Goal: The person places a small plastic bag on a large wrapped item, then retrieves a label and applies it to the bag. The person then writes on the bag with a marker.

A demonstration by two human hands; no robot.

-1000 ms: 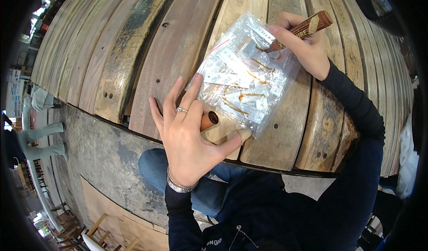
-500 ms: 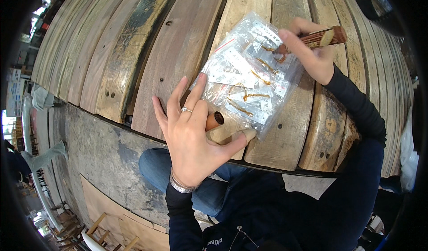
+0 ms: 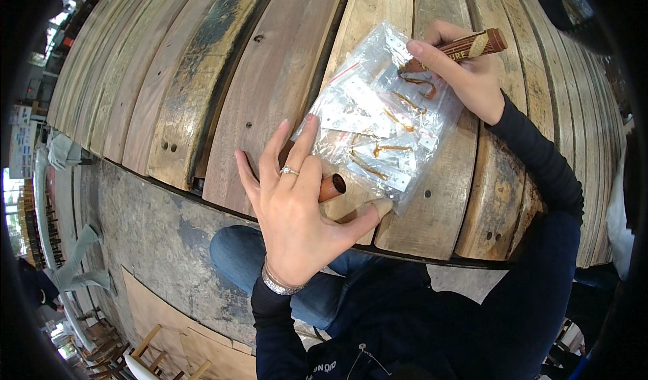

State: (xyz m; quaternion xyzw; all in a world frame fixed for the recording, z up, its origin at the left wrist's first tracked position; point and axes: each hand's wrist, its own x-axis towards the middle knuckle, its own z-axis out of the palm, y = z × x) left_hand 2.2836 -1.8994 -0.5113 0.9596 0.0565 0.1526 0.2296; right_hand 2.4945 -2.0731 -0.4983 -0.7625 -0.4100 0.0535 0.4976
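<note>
A: What's different from a second ago?

B: The right hand (image 3: 466,76) has shifted. It held the brown wrapped stick (image 3: 459,48) off the top corner of the clear plastic bag (image 3: 378,130); now it has swung in over the bag's upper edge, at about one o'clock from the bag's middle, index finger stretched along the stick.

A: And its fingers?

B: Closed round the stick, holding it, with its dark end sticking out toward two o'clock.

A: The left hand (image 3: 293,211)?

B: Hardly moved. It lies flat and spread wide at the bag's seven o'clock corner, gripping nothing, thumb pressing the bag's near edge onto the counter (image 3: 223,90). A short brown tube (image 3: 332,186) lies under its fingers, open end showing, touching the bag.

A: Where does the bag sit?

B: Flat on the wooden planks, near the counter's front edge, between the two hands. Small white packets and thin amber strips show through it.

A: What do you make of the change?

B: I'd judge the bag is pinned while the right hand works at its top end, likely its opening; I cannot see if it is open.
</note>
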